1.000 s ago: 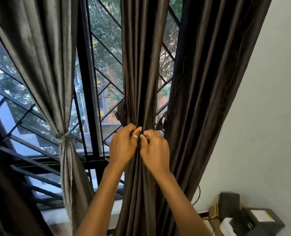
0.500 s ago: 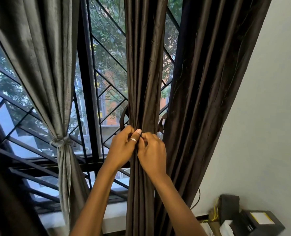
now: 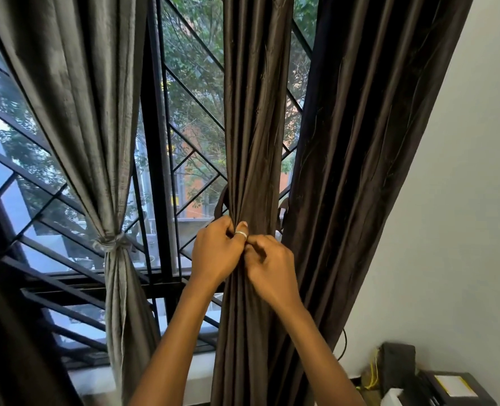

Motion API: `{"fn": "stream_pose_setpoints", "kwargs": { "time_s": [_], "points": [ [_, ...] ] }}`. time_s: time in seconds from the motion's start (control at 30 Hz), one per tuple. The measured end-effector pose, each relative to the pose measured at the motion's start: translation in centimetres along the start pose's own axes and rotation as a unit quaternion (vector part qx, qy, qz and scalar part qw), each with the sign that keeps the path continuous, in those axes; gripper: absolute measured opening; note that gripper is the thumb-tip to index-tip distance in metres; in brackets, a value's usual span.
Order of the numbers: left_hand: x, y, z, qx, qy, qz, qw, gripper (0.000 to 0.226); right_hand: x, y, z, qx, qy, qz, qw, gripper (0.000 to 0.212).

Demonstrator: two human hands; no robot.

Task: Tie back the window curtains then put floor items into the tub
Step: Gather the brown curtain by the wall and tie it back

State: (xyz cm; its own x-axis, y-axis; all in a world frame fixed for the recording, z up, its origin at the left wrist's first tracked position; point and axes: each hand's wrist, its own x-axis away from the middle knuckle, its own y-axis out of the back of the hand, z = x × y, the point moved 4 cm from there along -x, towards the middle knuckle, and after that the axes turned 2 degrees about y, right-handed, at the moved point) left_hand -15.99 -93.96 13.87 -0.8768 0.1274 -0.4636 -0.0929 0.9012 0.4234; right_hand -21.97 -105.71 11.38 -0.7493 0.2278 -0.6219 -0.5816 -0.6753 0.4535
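Note:
A dark brown curtain (image 3: 254,127) hangs gathered into a narrow bundle in front of the window. My left hand (image 3: 216,253) and my right hand (image 3: 272,265) meet at its front, fingers curled and pinching the ends of a brown tie-back (image 3: 220,205) that loops round behind the bundle. A ring shows on my left thumb. To the left, a grey curtain (image 3: 76,106) is bound at its waist by a knotted grey tie (image 3: 112,244). No tub or floor items are in view.
A second dark brown curtain (image 3: 369,142) hangs just right of the bundle, against a white wall (image 3: 462,215). Black window grille bars (image 3: 152,136) stand behind. At the bottom right sit a dark box (image 3: 453,388) and cables.
Both hands stay at the same spot on the bundle, working the tie ends closer together. The view has shifted slightly upward.

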Motion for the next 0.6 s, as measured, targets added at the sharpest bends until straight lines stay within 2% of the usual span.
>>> {"fn": "stream_pose_setpoints", "kwargs": {
  "time_s": [0.17,0.3,0.37,0.4,0.53,0.6],
  "points": [
    [0.6,-0.1,-0.5,-0.038,-0.038,-0.003,0.999,0.039,-1.6,3.5,0.4,-0.083,-0.088,-0.047,0.992,0.028],
    [1.2,-0.8,-1.0,-0.058,-0.054,0.007,0.997,0.022,-3.2,2.8,2.6,-0.069,-0.126,0.000,0.990,0.076],
    [1.7,-1.3,-1.6,-0.058,-0.066,0.012,0.996,0.020,-3.9,2.3,3.3,-0.009,-0.135,0.004,0.991,0.088],
    [1.9,-1.5,-1.7,-0.063,-0.069,0.015,0.996,0.019,-4.2,2.2,3.4,0.024,-0.130,-0.005,0.991,0.083],
    [2.1,-1.5,-2.1,-0.049,-0.098,0.043,0.993,0.015,-4.8,2.2,3.0,0.067,-0.100,-0.022,0.992,0.029],
    [2.1,-1.1,-1.8,-0.041,-0.115,0.085,0.989,0.009,-4.9,2.7,2.5,0.045,-0.100,-0.033,0.993,0.021]
  ]
}}
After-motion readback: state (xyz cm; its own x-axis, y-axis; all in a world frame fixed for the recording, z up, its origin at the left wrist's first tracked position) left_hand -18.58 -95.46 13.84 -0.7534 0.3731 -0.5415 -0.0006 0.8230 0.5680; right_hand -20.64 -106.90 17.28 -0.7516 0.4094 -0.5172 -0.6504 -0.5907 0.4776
